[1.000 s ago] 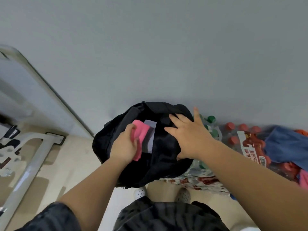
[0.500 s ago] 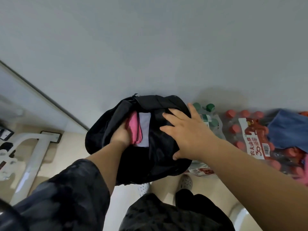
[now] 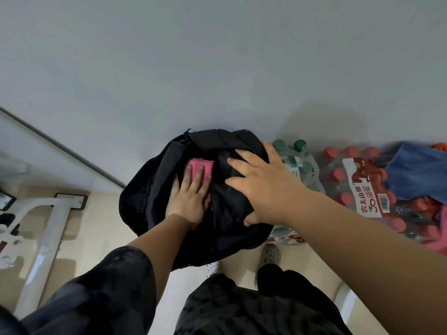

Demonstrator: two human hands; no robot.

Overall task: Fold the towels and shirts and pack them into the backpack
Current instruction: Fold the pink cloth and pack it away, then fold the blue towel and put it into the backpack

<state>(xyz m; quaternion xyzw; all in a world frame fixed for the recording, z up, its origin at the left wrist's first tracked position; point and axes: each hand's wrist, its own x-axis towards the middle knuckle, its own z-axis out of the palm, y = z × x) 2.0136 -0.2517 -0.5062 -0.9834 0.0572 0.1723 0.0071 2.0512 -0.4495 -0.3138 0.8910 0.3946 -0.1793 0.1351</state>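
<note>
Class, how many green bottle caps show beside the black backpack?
3: two green bottle caps side by side by the wall, one nearer, beside the right hand; the arm may hide more.

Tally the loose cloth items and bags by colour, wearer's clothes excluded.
Black: 1, the backpack
Pink: 2, the folded pink cloth in the backpack under the left hand, and pink fabric at the right edge
Blue: 1, the blue cloth on the red-capped bottle pack
Total: 4
</note>
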